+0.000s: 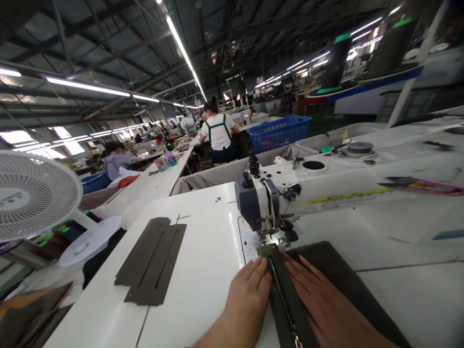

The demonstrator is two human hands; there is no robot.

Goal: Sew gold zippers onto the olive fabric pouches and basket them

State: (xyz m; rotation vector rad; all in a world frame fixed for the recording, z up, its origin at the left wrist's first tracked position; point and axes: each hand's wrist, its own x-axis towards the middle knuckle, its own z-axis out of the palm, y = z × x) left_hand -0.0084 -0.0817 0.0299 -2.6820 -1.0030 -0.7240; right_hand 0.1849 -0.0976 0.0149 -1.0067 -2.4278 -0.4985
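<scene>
An olive strip with a gold zipper (281, 290) runs from the needle area of a white sewing machine (268, 203) toward the front edge of the view. My left hand (250, 292) lies flat at the strip's left side, fingertips close to the presser foot. On the other side my right hand (322, 299) rests with fingers stretched over the strip's right edge and a larger dark olive fabric piece (348, 275). Two flat olive panels with slots (155, 263) overlap on the white table (195, 270) to the left.
A white fan (36, 193) stands at the left. Scissors with pink handles (435, 186) lie on the machine. Thread cones (335, 63) are at the upper right. Behind are a blue basket (277, 133) and two seated people (218, 130).
</scene>
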